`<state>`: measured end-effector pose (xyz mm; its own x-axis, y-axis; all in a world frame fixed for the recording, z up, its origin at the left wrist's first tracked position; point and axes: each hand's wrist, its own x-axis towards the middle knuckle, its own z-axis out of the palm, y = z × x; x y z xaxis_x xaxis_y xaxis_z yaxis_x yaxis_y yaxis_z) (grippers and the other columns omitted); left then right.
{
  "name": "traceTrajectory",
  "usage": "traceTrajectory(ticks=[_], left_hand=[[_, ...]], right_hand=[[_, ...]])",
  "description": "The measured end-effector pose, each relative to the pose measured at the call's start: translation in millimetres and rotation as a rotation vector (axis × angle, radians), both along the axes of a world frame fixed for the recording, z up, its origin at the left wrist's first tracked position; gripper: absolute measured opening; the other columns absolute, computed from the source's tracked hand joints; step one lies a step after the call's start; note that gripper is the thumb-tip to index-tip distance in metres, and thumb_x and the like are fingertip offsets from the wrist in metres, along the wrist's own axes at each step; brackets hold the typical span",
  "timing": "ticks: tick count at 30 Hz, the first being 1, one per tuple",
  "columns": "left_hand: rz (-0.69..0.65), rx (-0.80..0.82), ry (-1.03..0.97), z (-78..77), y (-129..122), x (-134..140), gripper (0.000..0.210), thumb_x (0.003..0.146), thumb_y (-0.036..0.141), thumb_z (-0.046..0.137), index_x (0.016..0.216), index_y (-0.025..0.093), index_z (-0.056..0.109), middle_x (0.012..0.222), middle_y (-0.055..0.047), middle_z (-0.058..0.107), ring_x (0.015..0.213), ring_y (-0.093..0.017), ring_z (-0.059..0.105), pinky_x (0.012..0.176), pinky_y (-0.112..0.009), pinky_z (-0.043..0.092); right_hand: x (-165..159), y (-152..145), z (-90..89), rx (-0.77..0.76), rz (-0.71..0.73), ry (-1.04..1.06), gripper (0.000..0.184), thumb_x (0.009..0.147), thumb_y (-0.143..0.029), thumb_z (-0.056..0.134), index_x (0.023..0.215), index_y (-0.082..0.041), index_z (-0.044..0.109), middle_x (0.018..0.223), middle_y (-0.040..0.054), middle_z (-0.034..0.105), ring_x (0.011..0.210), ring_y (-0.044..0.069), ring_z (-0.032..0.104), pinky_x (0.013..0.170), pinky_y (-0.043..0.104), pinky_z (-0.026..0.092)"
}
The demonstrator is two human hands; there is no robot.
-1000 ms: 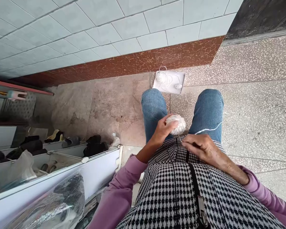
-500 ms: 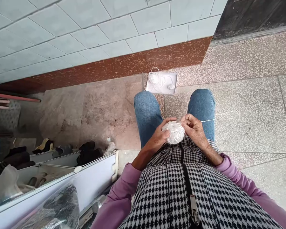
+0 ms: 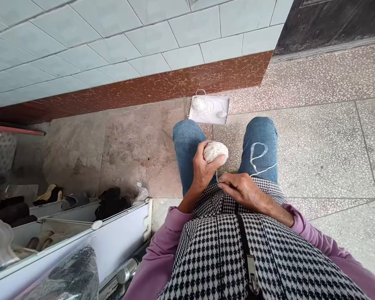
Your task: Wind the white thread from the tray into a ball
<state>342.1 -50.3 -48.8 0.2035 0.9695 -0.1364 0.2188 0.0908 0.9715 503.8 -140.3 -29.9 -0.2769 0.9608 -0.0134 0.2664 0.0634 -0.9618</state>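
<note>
Roughly round yarn ball [image 3: 215, 152]: white, ridged by wound strands, over the left thigh's inner side.
Left hand [image 3: 203, 166]: fingers curled around the ball, covering its lower left.
Right hand [image 3: 242, 187]: fingers pinching yarn [image 3: 217, 175] just below the ball; the grip's underside is hidden.
Loop over right thigh [image 3: 258, 156]: blurred.
Shallow tray [image 3: 214, 120]: white, holding coiled yarn [image 3: 200, 104], beyond the knees.
Plastic wrap [image 3: 71, 273]: glossy, cut off below.
Floor [image 3: 318, 162]: speckled, stretching rightward.

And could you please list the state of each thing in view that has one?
Yarn ball, wound.
Left hand, gripping the ball.
Strand, leading off the ball.
Right hand, pinching the strand.
Trailing yarn, slack, looped.
Tray, on the floor.
Yarn in tray, loosely coiled.
Compartments, open.
</note>
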Motion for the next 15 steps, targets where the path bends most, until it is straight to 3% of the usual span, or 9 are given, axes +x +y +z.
traceTrajectory(ticks=[2, 4, 6, 8, 11, 15], left_hand=[[-0.154, -0.019, 0.056, 5.8, 0.2, -2.0, 0.053, 0.079, 0.047, 0.088, 0.122, 0.021, 0.069, 0.119, -0.008, 0.074, 0.112, -0.028, 0.066, 0.104, -0.039, 0.051], [-0.349, -0.148, 0.033, 9.2, -0.5, -6.9, 0.045, 0.09, 0.054, 0.077, 0.117, 0.019, 0.072, 0.111, -0.008, 0.075, 0.104, -0.027, 0.067, 0.096, -0.037, 0.052], [-0.514, -0.306, -0.057, 8.2, -2.0, -14.8, 0.048, 0.097, 0.062, 0.065, 0.112, 0.017, 0.075, 0.103, -0.009, 0.075, 0.095, -0.025, 0.067, 0.088, -0.036, 0.053], [-0.609, -0.44, -0.186, 3.8, -4.6, -23.6, 0.06, 0.094, 0.072, 0.065, 0.109, 0.016, 0.077, 0.099, -0.01, 0.075, 0.089, -0.024, 0.067, 0.081, -0.035, 0.053], [-0.57, -0.555, -0.423, -1.8, -9.0, -32.8, 0.082, 0.076, 0.083, 0.076, 0.121, 0.015, 0.075, 0.097, -0.012, 0.073, 0.083, -0.024, 0.067, 0.072, -0.033, 0.053], [-0.325, -0.579, -0.649, 9.4, -3.0, -35.3, 0.105, 0.066, 0.096, 0.07, 0.137, 0.018, 0.068, 0.09, -0.009, 0.067, 0.072, -0.023, 0.062, 0.056, -0.033, 0.05]], right_hand=[[10.8, 6.4, 9.3, 0.038, -0.037, 0.021, 0.027, 0.11, -0.031, 0.056, 0.086, -0.021, 0.064, 0.078, 0.0007, 0.066, 0.069, 0.013, 0.06, 0.069, 0.028, 0.045], [22.8, 15.6, 10.7, 0.053, -0.11, 0.072, 0.027, 0.108, -0.034, 0.061, 0.086, -0.02, 0.066, 0.078, 0.0003, 0.066, 0.07, 0.013, 0.059, 0.069, 0.028, 0.045], [30.5, 23.9, 4.3, 0.028, -0.146, 0.171, 0.032, 0.105, -0.042, 0.069, 0.082, -0.02, 0.067, 0.074, -0.001, 0.062, 0.067, 0.012, 0.055, 0.065, 0.027, 0.044], [30.8, 28.3, -6.7, -0.044, -0.144, 0.3, 0.037, 0.102, -0.051, 0.072, 0.082, -0.02, 0.068, 0.072, -0.0016, 0.061, 0.066, 0.012, 0.054, 0.063, 0.027, 0.045], [22.1, 27.1, -23.8, -0.14, -0.175, 0.393, 0.041, 0.101, -0.061, 0.07, 0.092, -0.021, 0.073, 0.077, 0.0004, 0.066, 0.071, 0.014, 0.059, 0.065, 0.029, 0.051], [14.3, 19.4, -39.6, -0.194, -0.21, 0.262, 0.033, 0.106, -0.054, 0.068, 0.112, -0.022, 0.075, 0.104, 0.0055, 0.075, 0.086, 0.017, 0.069, 0.076, 0.032, 0.06]])
